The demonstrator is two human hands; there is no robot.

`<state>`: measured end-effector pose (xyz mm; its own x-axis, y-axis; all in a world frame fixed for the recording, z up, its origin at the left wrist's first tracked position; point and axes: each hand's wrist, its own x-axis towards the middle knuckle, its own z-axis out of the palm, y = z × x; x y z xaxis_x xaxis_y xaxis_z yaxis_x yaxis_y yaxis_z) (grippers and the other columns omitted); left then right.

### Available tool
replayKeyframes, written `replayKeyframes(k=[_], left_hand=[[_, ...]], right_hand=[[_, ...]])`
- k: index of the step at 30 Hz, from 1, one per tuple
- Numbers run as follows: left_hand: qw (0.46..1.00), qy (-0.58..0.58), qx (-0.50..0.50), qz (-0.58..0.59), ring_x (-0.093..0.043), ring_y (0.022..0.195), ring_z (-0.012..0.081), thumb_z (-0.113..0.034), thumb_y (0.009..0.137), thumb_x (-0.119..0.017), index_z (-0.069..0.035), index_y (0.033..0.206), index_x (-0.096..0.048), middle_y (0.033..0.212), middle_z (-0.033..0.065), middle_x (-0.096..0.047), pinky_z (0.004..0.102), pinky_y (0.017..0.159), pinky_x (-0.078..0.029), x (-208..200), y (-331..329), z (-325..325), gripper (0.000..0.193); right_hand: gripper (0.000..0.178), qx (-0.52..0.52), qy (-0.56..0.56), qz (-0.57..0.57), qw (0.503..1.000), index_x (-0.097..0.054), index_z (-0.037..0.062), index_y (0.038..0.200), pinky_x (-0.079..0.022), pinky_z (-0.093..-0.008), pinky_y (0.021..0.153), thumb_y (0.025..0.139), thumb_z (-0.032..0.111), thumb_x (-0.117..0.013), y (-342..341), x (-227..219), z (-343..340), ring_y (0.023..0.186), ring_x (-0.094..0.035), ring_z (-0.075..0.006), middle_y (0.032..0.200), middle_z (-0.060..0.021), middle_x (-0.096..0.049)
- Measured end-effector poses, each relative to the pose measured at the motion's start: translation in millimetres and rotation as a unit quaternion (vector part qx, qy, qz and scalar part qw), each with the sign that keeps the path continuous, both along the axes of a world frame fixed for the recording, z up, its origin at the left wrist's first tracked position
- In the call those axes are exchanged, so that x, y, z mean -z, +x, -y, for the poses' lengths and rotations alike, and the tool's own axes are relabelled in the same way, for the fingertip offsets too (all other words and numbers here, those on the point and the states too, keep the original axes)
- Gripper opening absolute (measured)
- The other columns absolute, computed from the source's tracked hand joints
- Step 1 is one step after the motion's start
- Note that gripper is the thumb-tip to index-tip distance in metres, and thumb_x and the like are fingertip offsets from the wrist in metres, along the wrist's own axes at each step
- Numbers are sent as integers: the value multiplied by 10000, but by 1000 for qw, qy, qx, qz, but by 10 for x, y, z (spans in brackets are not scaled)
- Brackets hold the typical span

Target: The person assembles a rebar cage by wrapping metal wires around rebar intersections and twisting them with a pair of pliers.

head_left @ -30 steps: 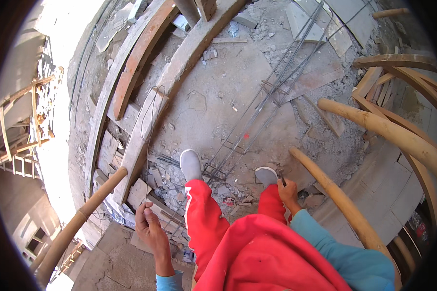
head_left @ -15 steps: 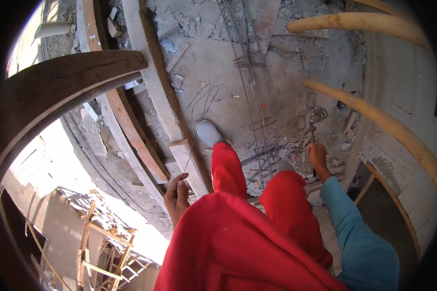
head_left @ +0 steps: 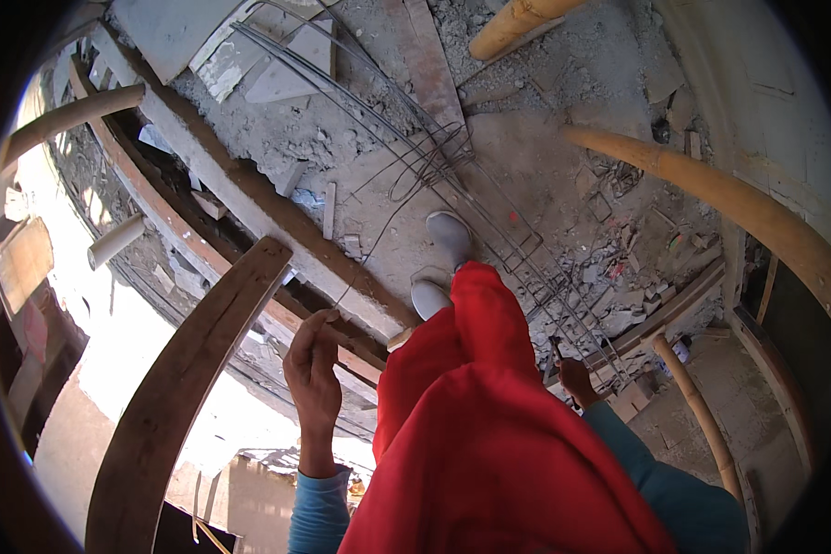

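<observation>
My left hand point(head_left: 313, 369) is closed, with thumb and fingertips pinching the end of a thin wire point(head_left: 376, 243). The wire runs up from the fingertips, and its loose loops lie over a long cage of steel rebar point(head_left: 499, 208) on the ground. At the right of my legs, my right hand point(head_left: 577, 381) is closed round a slim dark tool point(head_left: 556, 348). Only the tool's tip shows past the fingers, so its kind is unclear. The right hand is close to the near end of the rebar cage.
A concrete beam point(head_left: 222, 198) and wooden planks run along my left, beside a bright drop. A thick timber point(head_left: 194, 369) juts up at the lower left. Bamboo poles point(head_left: 702, 175) cross at the right. Broken rubble point(head_left: 619, 286) lies near my grey shoes point(head_left: 449, 236).
The view has turned and I have stepped beside the rebar cage, my shoes now close together. The wire loops have moved from the floor onto the rebar. My right hand is lower, nearer my body.
</observation>
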<state>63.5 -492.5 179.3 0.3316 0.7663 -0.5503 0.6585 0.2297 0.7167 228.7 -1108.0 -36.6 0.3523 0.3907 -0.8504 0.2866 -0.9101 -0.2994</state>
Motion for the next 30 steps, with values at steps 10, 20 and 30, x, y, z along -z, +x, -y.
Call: replayKeyframes(k=[10, 20, 30], left_hand=[[927, 44, 369, -51, -553, 568, 146, -28, 995, -552, -36, 1191, -761, 663, 135, -601, 343, 594, -473, 619, 1402, -936, 286], [817, -102, 568, -1, -445, 654, 74, -43, 1001, -567, -33, 1190, -773, 715, -2, -546, 270, 611, -406, 1234, 2023, -751, 279], [581, -156, 791, 108, -529, 647, 98, -15, 948, -569, -14, 1164, -765, 780, 97, -658, 307, 605, -448, 2618, 2395, 281, 292]], right_hand=[[260, 47, -81, 45, 995, -734, 45, 1056, -553, -576, 812, 1047, 227, -550, -1321, -199, -687, 869, -713, -443, 894, -227, -729], [192, 381, -209, 53, 899, -768, 46, 1017, -584, -544, 851, 895, 173, -690, -2988, -123, -1626, 945, -732, -445, 949, -225, -759], [98, 576, -225, 255, 743, -672, 88, 942, -507, -579, 688, 948, 185, -687, -4334, 1532, -1949, 852, -690, -469, 889, -209, -717]])
